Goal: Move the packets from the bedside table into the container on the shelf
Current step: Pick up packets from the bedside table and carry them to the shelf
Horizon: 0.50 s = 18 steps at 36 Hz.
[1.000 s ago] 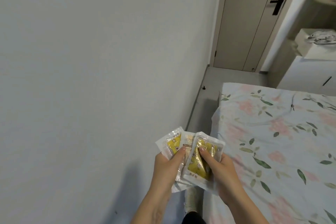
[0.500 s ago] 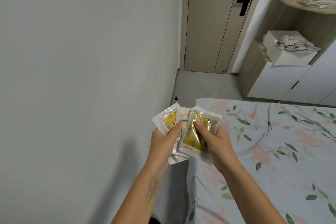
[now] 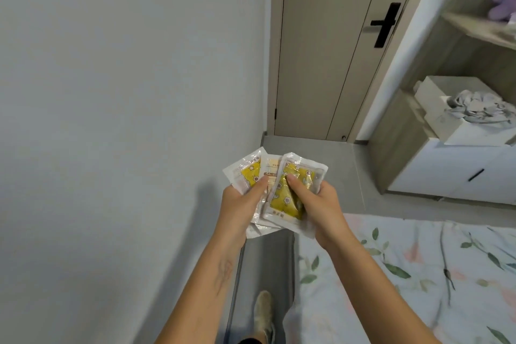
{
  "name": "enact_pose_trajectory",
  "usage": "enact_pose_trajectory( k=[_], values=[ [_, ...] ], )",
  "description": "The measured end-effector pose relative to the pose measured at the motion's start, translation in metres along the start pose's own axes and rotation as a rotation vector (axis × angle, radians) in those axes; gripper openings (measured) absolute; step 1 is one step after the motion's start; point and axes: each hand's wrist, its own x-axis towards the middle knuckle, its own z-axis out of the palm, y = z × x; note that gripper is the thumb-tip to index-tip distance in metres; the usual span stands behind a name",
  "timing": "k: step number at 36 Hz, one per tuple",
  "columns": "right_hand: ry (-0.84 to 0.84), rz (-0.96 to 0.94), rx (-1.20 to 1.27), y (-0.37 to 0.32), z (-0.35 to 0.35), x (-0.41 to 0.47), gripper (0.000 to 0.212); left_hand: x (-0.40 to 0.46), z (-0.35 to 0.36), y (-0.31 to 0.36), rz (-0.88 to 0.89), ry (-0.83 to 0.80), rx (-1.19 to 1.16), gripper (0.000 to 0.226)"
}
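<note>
A fanned bunch of white and yellow packets (image 3: pixel 282 193) is held in front of me over the narrow floor strip. My left hand (image 3: pixel 241 204) grips the left packets, its thumb pressed on their faces. My right hand (image 3: pixel 321 204) grips the front packet, thumb on its yellow print. At the right a white open-topped container (image 3: pixel 446 112) with grey crumpled things in it sits on the wooden shelf unit (image 3: pixel 402 131). The bedside table is out of view.
A grey wall runs along my left. The closed door (image 3: pixel 335 50) with a black handle stands ahead. A bed with a floral sheet (image 3: pixel 418 274) fills the lower right. White cabinet drawers (image 3: pixel 460 173) sit under the shelf. My foot (image 3: pixel 264 313) is on the floor strip.
The view has swung right and advanced along the bed: door and shelf unit appear nearer. Both hands keep the same hold on the packets.
</note>
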Motion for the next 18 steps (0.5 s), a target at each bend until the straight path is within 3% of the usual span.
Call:
enact_pose_trajectory(
  k=[7,14,18],
  values=[
    [0.036,0.005,0.036,-0.054,0.000,0.154,0.018,0.148,0.056,0.059,-0.005,-0.045,0.000,0.016],
    [0.106,-0.033,0.128,-0.098,-0.031,0.250,0.017,0.244,0.126,0.096,0.007,-0.136,0.060,0.013],
    [0.146,-0.045,0.146,-0.117,-0.050,0.304,0.016,0.299,0.165,0.108,0.000,-0.169,0.089,0.023]
  ],
)
